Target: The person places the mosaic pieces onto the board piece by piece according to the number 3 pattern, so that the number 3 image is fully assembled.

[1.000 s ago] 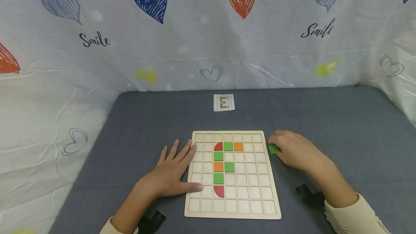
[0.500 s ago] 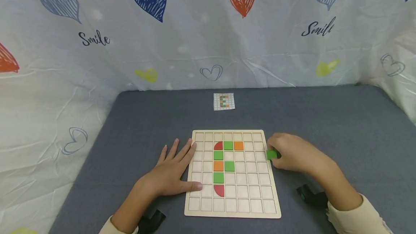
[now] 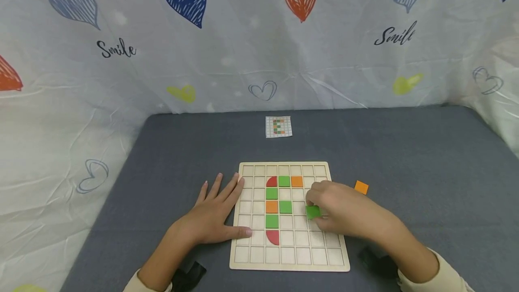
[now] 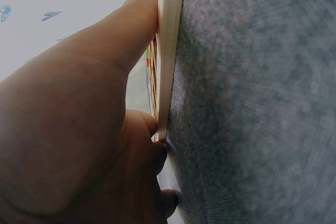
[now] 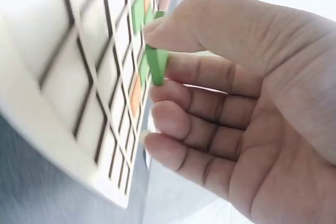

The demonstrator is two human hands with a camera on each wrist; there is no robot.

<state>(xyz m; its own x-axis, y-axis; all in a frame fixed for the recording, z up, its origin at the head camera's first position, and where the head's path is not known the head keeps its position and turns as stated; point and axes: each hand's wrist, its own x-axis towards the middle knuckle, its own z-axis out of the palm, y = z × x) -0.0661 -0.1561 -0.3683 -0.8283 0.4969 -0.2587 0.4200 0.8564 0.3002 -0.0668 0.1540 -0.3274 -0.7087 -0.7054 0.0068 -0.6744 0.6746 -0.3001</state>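
A pale wooden grid board [image 3: 289, 261] lies on the grey table. My left hand [image 3: 208, 224] rests along its left side with fingers spread, the thumb lying over the edge; the left wrist view shows that thumb [image 4: 139, 19] on the board's rim. Over the right part of the grid, my right hand [image 3: 344, 206] pinches a green square tile [image 3: 312, 212] between thumb and fingers, seen edge-on as a green tile [image 5: 156, 65] in the right wrist view. Set in the grid are red rounded tiles [image 3: 273, 237], several green tiles [image 3: 271, 221] and orange tiles [image 3: 297, 181].
A loose orange tile [image 3: 361, 187] lies on the table right of the board, just beyond my right hand. Behind the board is a small printed pattern card [image 3: 278, 127]. A white cloth with hearts [image 3: 243, 57] hangs at the table's back edge.
My right hand has carried the green tile leftward from beside the board to over its right columns. The loose orange tile has come into view. My left hand has stayed put.
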